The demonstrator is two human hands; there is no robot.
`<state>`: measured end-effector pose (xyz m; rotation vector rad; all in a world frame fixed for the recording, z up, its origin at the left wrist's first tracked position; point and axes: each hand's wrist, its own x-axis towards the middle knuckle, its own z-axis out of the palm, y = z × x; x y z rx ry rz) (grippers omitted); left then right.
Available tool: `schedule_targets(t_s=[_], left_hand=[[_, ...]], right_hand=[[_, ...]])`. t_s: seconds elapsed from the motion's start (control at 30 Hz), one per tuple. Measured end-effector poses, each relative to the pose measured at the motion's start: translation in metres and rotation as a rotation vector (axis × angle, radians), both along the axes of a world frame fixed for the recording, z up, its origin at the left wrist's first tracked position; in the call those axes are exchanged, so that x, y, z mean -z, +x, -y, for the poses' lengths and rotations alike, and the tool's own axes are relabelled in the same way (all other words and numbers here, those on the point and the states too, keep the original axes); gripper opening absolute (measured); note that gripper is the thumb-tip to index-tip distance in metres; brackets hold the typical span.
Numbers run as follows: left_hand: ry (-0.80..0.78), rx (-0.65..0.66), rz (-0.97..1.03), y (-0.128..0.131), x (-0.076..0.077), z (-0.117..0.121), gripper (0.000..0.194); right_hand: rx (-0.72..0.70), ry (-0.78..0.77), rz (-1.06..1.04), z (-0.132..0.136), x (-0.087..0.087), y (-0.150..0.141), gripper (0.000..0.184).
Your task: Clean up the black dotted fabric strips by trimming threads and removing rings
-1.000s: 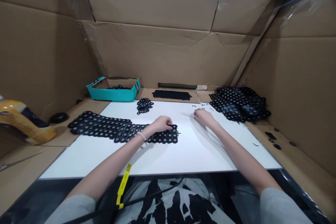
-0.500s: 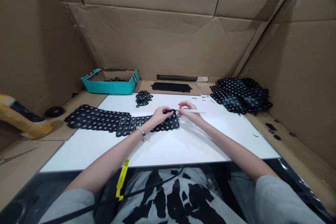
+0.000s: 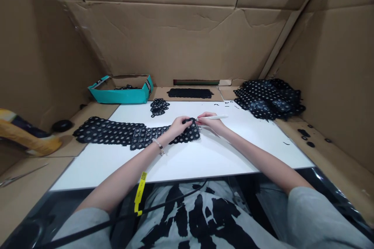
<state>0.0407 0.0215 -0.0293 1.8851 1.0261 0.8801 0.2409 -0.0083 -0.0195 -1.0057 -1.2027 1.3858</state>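
A black openwork strip (image 3: 189,135) with rows of pale round dots lies across the white board. My left hand (image 3: 178,126) is closed on the strip's upper edge near its right end, thumb and fingers pinching it. In my right hand (image 3: 210,122) is a slim white pen-like tool (image 3: 219,117); its tip end points left at the strip's right end, where my fingertips hide the contact. To the left, the strip meets another dotted black piece (image 3: 111,131), overlapping it. A small black dotted piece (image 3: 159,107) lies farther back on the white board (image 3: 175,167).
A teal box (image 3: 121,96) with black pieces inside stands back left. At the back lies a flat black stack (image 3: 190,93); a heap of dotted black pieces (image 3: 269,99) is back right. A yellow bottle (image 3: 32,134) and scissors (image 3: 23,174) are left. Cardboard walls (image 3: 163,42) surround the board.
My right hand's fingers have drawn in closer around the white tool, and the tool tilts slightly more. My left hand stays on the strip. The whole view has shifted slightly.
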Motion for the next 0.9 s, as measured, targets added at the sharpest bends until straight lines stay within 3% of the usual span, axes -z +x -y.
schedule_targets(t_s=[0.3,0.8,0.9], left_hand=[[0.0,-0.074,0.004,0.0023,0.0016,-0.0008,0.031],[-0.041,-0.017,-0.012,0.0005,0.0011,-0.0038,0.034],[-0.057,-0.006,0.003,-0.0005,0.0019,-0.0037,0.036]], right_hand=[[0.016,0.023,0.0,0.0012,-0.0004,-0.0017,0.016],[0.008,0.038,0.023,0.002,0.0009,0.0011,0.021],[0.013,0.105,0.089,0.0035,0.0028,-0.0013,0.019]])
